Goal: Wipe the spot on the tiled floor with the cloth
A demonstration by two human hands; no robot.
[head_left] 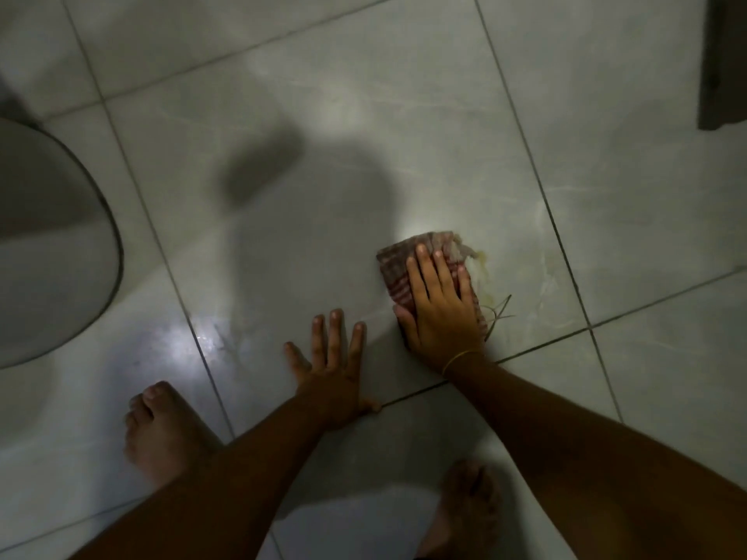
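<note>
It looked like a room in a home, dimly lit. The tiled floor (364, 115) was made of big pale tiles with dark lines between them. Bare feet (161, 430) stood on the tiled floor. A round grey thing (52, 244) sat at its left edge, a dark post (723, 62) at its far right.

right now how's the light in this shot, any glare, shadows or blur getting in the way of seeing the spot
Head view: dim overall, with a bright glare patch on the tiled floor at lower left; a big soft shadow falls across the middle tile, left of the cloth; the yellowish spot beside the cloth stays visible; the right hand is fairly sharp, the feet and frame edges are blurred, and grout lines bow slightly from the wide lens.
</note>
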